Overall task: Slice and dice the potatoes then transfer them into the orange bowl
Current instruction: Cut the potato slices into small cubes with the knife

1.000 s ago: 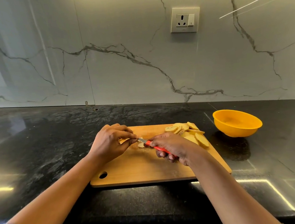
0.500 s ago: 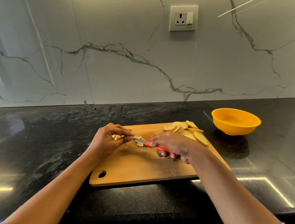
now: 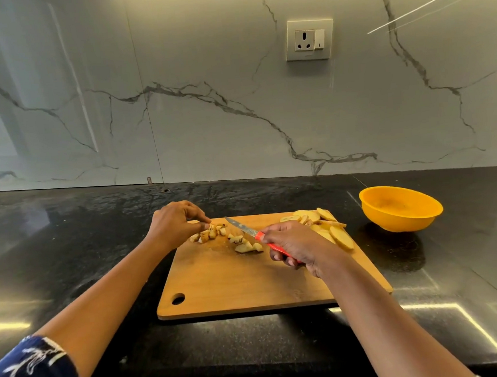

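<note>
A wooden cutting board [image 3: 248, 283] lies on the black counter. Diced potato pieces [image 3: 215, 232] are scattered at its far left, and more pieces [image 3: 247, 246] lie near the middle. My left hand [image 3: 175, 223] hovers at the board's far-left edge, its curled fingertips pinching at the leftmost dice. My right hand [image 3: 299, 243] grips a red-handled knife [image 3: 241, 227], whose blade points up and left over the dice. A heap of potato slices [image 3: 327, 225] sits at the board's far right. The orange bowl [image 3: 400, 207] stands empty to the right of the board.
The glossy black counter [image 3: 67, 247] stretches to both sides and ends at a front edge near me. A marble wall with a socket [image 3: 309, 39] rises behind. The board has a hanging hole [image 3: 178, 298] at its near left corner.
The knife blade has drawn back to the right, away from my left fingers. The dice that lay under my left hand now lie spread on the board.
</note>
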`<state>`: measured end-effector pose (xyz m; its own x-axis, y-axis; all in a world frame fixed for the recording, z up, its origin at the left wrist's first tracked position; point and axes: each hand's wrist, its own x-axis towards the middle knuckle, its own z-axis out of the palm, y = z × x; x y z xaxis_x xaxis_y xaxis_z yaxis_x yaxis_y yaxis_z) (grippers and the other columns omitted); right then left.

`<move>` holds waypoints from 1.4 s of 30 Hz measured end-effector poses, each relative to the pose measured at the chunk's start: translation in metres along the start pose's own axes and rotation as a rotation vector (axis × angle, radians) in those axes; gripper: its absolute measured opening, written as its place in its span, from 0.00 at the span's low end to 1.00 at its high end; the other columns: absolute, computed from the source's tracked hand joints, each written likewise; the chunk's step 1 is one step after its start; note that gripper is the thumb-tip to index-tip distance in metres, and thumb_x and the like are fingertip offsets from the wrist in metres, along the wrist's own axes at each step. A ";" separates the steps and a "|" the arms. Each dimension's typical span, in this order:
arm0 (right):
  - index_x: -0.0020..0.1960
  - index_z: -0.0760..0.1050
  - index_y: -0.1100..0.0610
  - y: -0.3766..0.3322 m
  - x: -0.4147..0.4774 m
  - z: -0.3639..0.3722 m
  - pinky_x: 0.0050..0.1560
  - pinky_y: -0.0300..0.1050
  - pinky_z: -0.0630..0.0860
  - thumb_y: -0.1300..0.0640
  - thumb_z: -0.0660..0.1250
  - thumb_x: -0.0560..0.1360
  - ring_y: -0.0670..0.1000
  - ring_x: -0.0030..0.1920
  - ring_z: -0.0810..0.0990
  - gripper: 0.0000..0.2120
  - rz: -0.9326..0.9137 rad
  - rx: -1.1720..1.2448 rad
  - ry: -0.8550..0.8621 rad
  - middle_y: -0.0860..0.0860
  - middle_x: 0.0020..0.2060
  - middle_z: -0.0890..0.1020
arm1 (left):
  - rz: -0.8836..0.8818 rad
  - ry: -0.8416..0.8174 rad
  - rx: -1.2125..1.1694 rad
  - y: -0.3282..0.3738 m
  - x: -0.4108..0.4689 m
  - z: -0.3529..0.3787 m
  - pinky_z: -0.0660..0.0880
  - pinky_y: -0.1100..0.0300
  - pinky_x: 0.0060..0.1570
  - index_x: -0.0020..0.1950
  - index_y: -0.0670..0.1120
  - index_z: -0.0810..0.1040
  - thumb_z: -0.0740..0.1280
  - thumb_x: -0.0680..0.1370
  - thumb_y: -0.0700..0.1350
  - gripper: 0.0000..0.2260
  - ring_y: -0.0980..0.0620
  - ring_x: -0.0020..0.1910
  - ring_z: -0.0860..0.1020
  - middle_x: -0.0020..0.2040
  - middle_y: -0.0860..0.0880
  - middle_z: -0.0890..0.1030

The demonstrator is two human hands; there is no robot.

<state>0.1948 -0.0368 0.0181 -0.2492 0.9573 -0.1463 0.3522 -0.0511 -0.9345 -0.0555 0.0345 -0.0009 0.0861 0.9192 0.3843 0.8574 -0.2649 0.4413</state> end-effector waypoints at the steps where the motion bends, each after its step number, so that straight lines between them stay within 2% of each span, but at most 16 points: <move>1: 0.49 0.77 0.51 0.000 0.000 0.000 0.25 0.34 0.60 0.55 0.63 0.79 0.44 0.24 0.65 0.04 -0.001 0.003 -0.001 0.50 0.27 0.75 | -0.011 0.004 -0.002 0.001 -0.002 -0.002 0.72 0.46 0.55 0.40 0.57 0.83 0.74 0.70 0.51 0.02 0.60 0.44 0.73 0.48 0.59 0.79; 4: 0.48 0.76 0.50 -0.001 -0.001 0.001 0.25 0.34 0.61 0.55 0.63 0.79 0.44 0.25 0.65 0.03 0.000 0.001 -0.003 0.51 0.28 0.75 | -0.020 -0.011 -0.039 -0.002 -0.005 -0.003 0.72 0.44 0.56 0.38 0.61 0.80 0.74 0.70 0.51 0.05 0.58 0.47 0.75 0.50 0.58 0.79; 6: 0.48 0.76 0.50 0.000 0.000 0.000 0.25 0.34 0.61 0.55 0.63 0.79 0.43 0.24 0.65 0.04 -0.010 0.003 0.006 0.51 0.28 0.75 | -0.045 -0.009 -0.099 -0.001 -0.008 -0.004 0.72 0.44 0.57 0.41 0.60 0.80 0.71 0.71 0.54 0.01 0.55 0.51 0.76 0.52 0.57 0.80; 9: 0.49 0.76 0.50 0.002 0.001 0.001 0.24 0.34 0.62 0.54 0.63 0.80 0.42 0.22 0.65 0.04 -0.042 0.061 0.022 0.50 0.28 0.75 | -0.113 0.010 -0.230 0.008 -0.014 -0.004 0.74 0.50 0.56 0.50 0.53 0.82 0.65 0.73 0.58 0.13 0.55 0.52 0.77 0.54 0.53 0.81; 11: 0.52 0.77 0.50 0.002 0.003 0.003 0.24 0.34 0.62 0.53 0.63 0.80 0.43 0.22 0.66 0.05 -0.074 0.120 0.027 0.50 0.27 0.75 | -0.122 -0.002 -0.335 0.023 -0.018 -0.004 0.75 0.56 0.54 0.54 0.50 0.82 0.65 0.75 0.55 0.14 0.55 0.51 0.78 0.52 0.52 0.82; 14: 0.54 0.77 0.50 0.001 0.004 0.004 0.24 0.33 0.63 0.52 0.63 0.79 0.43 0.22 0.67 0.06 -0.100 0.213 0.032 0.50 0.27 0.75 | -0.178 -0.123 -0.586 0.050 -0.024 -0.002 0.75 0.59 0.50 0.52 0.49 0.82 0.64 0.74 0.53 0.13 0.53 0.49 0.80 0.48 0.51 0.84; 17: 0.54 0.76 0.50 0.001 0.003 0.005 0.24 0.34 0.63 0.53 0.63 0.79 0.43 0.23 0.67 0.06 -0.114 0.266 0.012 0.50 0.28 0.75 | -0.352 -0.260 -1.000 0.069 -0.028 0.005 0.79 0.57 0.44 0.52 0.44 0.80 0.62 0.77 0.47 0.10 0.48 0.48 0.82 0.47 0.46 0.84; 19: 0.52 0.77 0.49 0.001 0.001 0.007 0.24 0.34 0.63 0.53 0.63 0.80 0.43 0.23 0.67 0.05 -0.126 0.266 -0.005 0.50 0.27 0.75 | -0.450 -0.228 -1.218 0.074 -0.030 0.006 0.80 0.60 0.37 0.50 0.41 0.80 0.63 0.78 0.42 0.08 0.48 0.42 0.84 0.43 0.44 0.85; 22: 0.52 0.77 0.49 0.001 0.001 0.009 0.24 0.33 0.64 0.53 0.62 0.80 0.43 0.23 0.68 0.05 -0.141 0.237 -0.002 0.50 0.27 0.75 | -0.523 -0.162 -1.310 0.070 -0.029 0.006 0.79 0.64 0.31 0.49 0.38 0.81 0.66 0.75 0.37 0.06 0.51 0.36 0.83 0.39 0.43 0.84; 27: 0.56 0.76 0.52 0.002 0.003 0.009 0.23 0.32 0.64 0.53 0.63 0.80 0.42 0.21 0.69 0.07 -0.138 0.220 0.057 0.51 0.30 0.75 | -0.481 -0.043 -1.188 0.052 -0.024 0.001 0.80 0.64 0.35 0.47 0.41 0.82 0.69 0.73 0.37 0.05 0.53 0.36 0.82 0.42 0.43 0.84; 31: 0.60 0.75 0.54 0.004 0.003 0.006 0.24 0.33 0.65 0.52 0.63 0.80 0.42 0.22 0.69 0.11 -0.145 0.203 0.098 0.52 0.30 0.75 | -0.203 0.117 -0.480 0.025 -0.019 0.000 0.77 0.64 0.47 0.47 0.49 0.82 0.72 0.72 0.39 0.07 0.58 0.43 0.82 0.43 0.51 0.84; 33: 0.59 0.76 0.53 0.004 0.003 0.004 0.24 0.33 0.65 0.52 0.63 0.79 0.42 0.22 0.69 0.10 -0.147 0.199 0.113 0.51 0.30 0.75 | -0.115 0.088 -0.305 0.019 -0.018 0.003 0.76 0.64 0.50 0.50 0.49 0.83 0.72 0.73 0.40 0.07 0.61 0.44 0.80 0.46 0.53 0.83; 35: 0.59 0.76 0.53 0.004 0.003 0.003 0.24 0.33 0.66 0.51 0.63 0.79 0.42 0.23 0.69 0.10 -0.145 0.201 0.123 0.51 0.29 0.75 | -0.059 0.040 -0.143 0.018 -0.016 0.008 0.76 0.60 0.52 0.52 0.48 0.82 0.70 0.74 0.40 0.08 0.58 0.47 0.80 0.52 0.51 0.83; 38: 0.58 0.76 0.52 0.006 0.003 0.002 0.25 0.33 0.66 0.51 0.63 0.79 0.43 0.24 0.69 0.10 -0.140 0.193 0.132 0.50 0.28 0.76 | -0.002 0.079 -0.039 0.021 -0.016 0.010 0.75 0.56 0.57 0.55 0.49 0.82 0.70 0.75 0.42 0.09 0.55 0.48 0.80 0.55 0.50 0.82; 40: 0.57 0.76 0.51 0.006 0.003 0.001 0.25 0.33 0.66 0.51 0.63 0.79 0.43 0.24 0.68 0.08 -0.142 0.196 0.138 0.50 0.28 0.76 | 0.091 0.107 -0.029 0.027 -0.020 0.011 0.73 0.62 0.55 0.57 0.49 0.81 0.70 0.75 0.45 0.11 0.59 0.46 0.78 0.53 0.50 0.83; 42: 0.56 0.75 0.50 0.006 0.003 0.000 0.25 0.33 0.66 0.52 0.63 0.79 0.43 0.24 0.68 0.07 -0.145 0.203 0.146 0.50 0.28 0.76 | 0.234 0.010 -0.022 0.038 -0.026 0.015 0.71 0.65 0.53 0.60 0.50 0.79 0.69 0.75 0.48 0.14 0.60 0.48 0.76 0.55 0.51 0.82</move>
<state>0.1966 -0.0345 0.0122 -0.1462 0.9889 0.0281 0.1312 0.0475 -0.9902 -0.0177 0.0045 -0.0060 0.2758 0.8292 0.4862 0.8037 -0.4764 0.3565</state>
